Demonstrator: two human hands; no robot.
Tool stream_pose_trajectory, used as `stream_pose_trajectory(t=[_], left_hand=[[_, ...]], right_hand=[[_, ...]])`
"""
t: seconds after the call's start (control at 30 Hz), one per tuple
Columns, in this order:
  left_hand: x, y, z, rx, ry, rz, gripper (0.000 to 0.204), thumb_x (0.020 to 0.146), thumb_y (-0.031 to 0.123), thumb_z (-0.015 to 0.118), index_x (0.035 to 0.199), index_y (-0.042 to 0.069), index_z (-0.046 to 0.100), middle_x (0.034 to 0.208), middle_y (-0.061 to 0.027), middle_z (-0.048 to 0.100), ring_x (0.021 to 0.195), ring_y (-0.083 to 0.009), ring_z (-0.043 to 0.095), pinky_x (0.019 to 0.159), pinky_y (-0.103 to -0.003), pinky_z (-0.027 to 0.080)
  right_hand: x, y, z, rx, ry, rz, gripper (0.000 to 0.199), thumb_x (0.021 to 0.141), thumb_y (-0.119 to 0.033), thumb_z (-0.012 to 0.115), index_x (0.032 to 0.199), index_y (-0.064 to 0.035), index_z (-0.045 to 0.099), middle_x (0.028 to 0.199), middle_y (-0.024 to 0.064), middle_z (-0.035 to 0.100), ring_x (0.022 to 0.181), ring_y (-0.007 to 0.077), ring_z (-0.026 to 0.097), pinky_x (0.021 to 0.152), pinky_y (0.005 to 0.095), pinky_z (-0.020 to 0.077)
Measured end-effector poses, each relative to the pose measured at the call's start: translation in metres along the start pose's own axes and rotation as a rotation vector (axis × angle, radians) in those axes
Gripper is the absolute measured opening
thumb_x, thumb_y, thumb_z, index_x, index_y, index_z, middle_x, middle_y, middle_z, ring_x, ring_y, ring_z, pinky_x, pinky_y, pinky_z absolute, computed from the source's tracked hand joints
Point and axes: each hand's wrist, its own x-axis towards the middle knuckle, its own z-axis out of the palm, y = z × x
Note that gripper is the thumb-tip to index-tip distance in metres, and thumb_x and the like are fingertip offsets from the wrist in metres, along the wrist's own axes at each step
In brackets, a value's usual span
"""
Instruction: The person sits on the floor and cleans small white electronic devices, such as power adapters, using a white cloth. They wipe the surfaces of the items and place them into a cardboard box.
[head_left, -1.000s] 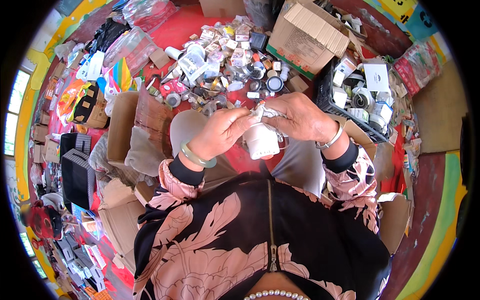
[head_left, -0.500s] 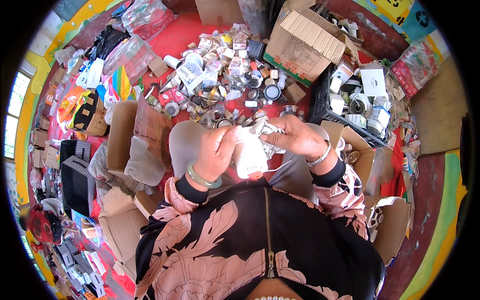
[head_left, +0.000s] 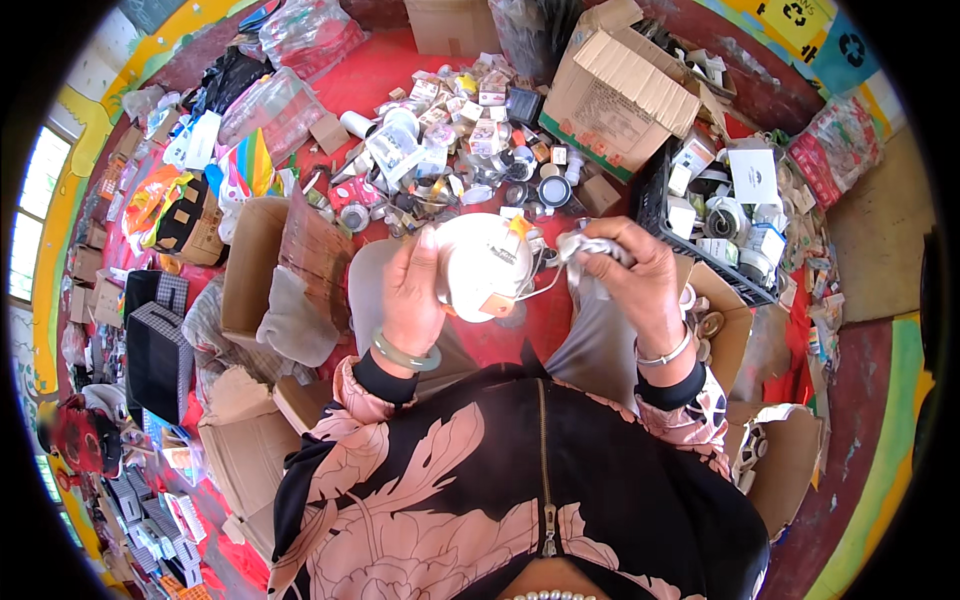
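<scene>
My left hand grips a white round light fitting by its left side, above my lap. Orange patches mark its top and bottom edges, and a thin white wire curls out at its right. Its exact kind is unclear. My right hand, a little to the right and apart from the fitting, pinches a crumpled greyish-white rag. Just beyond the fitting, a heap of small lamp parts and little boxes spreads over the red floor covering.
An open cardboard box stands at my left, with torn cardboard nearer. At my right is a black crate of white fittings and boxes, with an open carton nearer. A big carton lies beyond the heap.
My hands have moved apart. The rag has come away from the fitting with my right hand, and the fitting in my left hand has turned, showing its round white face.
</scene>
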Motion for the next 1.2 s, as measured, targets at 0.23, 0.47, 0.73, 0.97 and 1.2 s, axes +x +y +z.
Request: stream_pose_trajectory(t=[0.23, 0.47, 0.73, 0.97, 1.2], left_hand=[[-0.012, -0.019, 0.002, 0.136, -0.111, 0.063, 0.030, 0.095, 0.021, 0.046, 0.106, -0.004, 0.057, 0.093, -0.0036, 0.061, 0.084, -0.0080, 0.055, 0.074, -0.023, 0.045], [-0.011, -0.021, 0.011, 0.093, -0.249, -0.127, 0.027, 0.094, 0.017, 0.047, 0.110, -0.004, 0.055, 0.099, -0.0038, 0.059, 0.087, -0.0071, 0.052, 0.078, -0.022, 0.043], [-0.013, -0.026, 0.002, 0.405, -0.263, -0.064, 0.018, 0.091, 0.012, 0.053, 0.095, -0.003, 0.061, 0.076, -0.0010, 0.058, 0.068, -0.0048, 0.050, 0.060, -0.021, 0.041], [-0.011, -0.022, 0.005, 0.654, -0.289, 0.152, 0.018, 0.090, 0.012, 0.055, 0.094, -0.005, 0.060, 0.068, -0.0017, 0.057, 0.064, -0.0045, 0.048, 0.057, -0.021, 0.041], [-0.011, -0.024, 0.006, 0.673, -0.217, 0.260, 0.014, 0.087, 0.007, 0.054, 0.093, -0.004, 0.059, 0.068, -0.0076, 0.058, 0.061, -0.0109, 0.052, 0.057, -0.025, 0.042]], right_hand=[[-0.003, -0.006, 0.019, -0.614, -0.031, -0.263, 0.015, 0.065, -0.006, 0.066, 0.079, -0.0064, 0.064, 0.077, 0.0088, 0.059, 0.072, 0.0289, 0.058, 0.061, 0.0353, 0.0478], [-0.001, -0.007, 0.027, -0.380, -0.086, -0.253, 0.020, 0.068, -0.002, 0.064, 0.087, -0.0059, 0.065, 0.082, 0.0104, 0.061, 0.077, 0.0295, 0.060, 0.065, 0.0357, 0.0486], [-0.003, 0.011, 0.028, -0.221, -0.097, 0.142, 0.017, 0.069, -0.005, 0.066, 0.085, -0.0029, 0.065, 0.076, 0.0121, 0.064, 0.066, 0.0214, 0.063, 0.061, 0.0293, 0.0484], [-0.004, 0.007, 0.033, -0.189, -0.110, 0.066, 0.012, 0.073, -0.001, 0.065, 0.086, 0.0002, 0.065, 0.070, 0.0040, 0.062, 0.061, 0.0062, 0.055, 0.054, 0.0224, 0.0443], [-0.010, 0.018, 0.036, -0.513, -0.022, -0.142, 0.016, 0.068, -0.004, 0.062, 0.085, -0.0037, 0.064, 0.079, 0.0134, 0.064, 0.064, 0.0301, 0.061, 0.059, 0.0349, 0.0482]])
